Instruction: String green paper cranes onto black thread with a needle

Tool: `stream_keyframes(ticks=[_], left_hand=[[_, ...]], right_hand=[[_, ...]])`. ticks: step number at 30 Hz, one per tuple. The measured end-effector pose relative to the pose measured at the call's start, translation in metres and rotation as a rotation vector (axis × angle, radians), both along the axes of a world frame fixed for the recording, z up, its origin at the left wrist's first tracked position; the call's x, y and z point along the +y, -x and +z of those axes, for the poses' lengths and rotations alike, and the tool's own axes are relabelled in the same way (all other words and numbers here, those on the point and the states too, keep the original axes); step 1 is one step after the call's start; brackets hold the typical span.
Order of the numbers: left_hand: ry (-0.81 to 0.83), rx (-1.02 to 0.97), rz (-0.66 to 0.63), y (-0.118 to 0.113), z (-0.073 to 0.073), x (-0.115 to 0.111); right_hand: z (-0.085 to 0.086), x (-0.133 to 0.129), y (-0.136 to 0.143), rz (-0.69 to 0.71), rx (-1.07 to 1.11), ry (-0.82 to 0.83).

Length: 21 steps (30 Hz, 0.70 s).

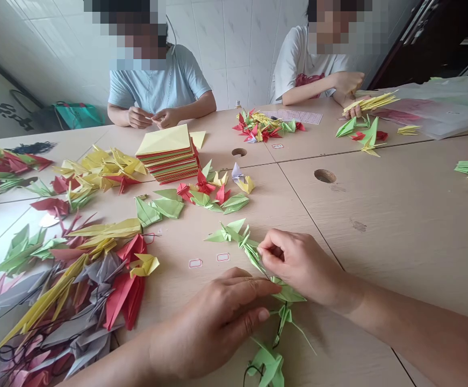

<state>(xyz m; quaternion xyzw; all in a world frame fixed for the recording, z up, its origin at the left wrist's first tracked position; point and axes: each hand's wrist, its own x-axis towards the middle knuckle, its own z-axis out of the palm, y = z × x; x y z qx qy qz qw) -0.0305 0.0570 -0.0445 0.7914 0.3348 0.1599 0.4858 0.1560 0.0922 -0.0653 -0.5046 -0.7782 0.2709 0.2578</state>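
Several green folded paper cranes lie in a line on the table in front of me, with a dark thread showing between some of them. My left hand (229, 314) reaches in from the left, thumb and index finger apart. Its index fingertip rests on a green paper crane (289, 293). My right hand (300, 263) is closed in a pinch beside another green crane (251, 251); what sits between its fingertips is hidden. A further green crane (228, 232) lies just beyond. Nearer to me are a strung green crane (285, 317) and, at the bottom edge, one more (268, 365).
A large heap of strung cranes (76, 301) covers the left side. Behind it stand yellow cranes (100, 164) and a paper stack (169, 156). Two small labels (195, 263) lie near my left hand. Two people (161, 86) sit opposite. The table has round holes (324, 176).
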Motion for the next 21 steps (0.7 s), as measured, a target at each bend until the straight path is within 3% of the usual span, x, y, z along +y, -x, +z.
stream_keyframes(ticks=[6, 13, 21], left_hand=[[-0.142, 0.064, 0.028, -0.0015, -0.0046, 0.0017], [-0.139, 0.282, 0.358, -0.0003, -0.0007, 0.0059], [-0.164, 0.262, 0.483, -0.0012, -0.0040, 0.0020]], right_hand=[[0.0019, 0.0004, -0.0007, -0.060, 0.040, 0.070], [0.0046, -0.0031, 0.0006, -0.044, 0.077, 0.145], [0.0080, -0.0082, 0.0048, -0.017, 0.244, 0.414]])
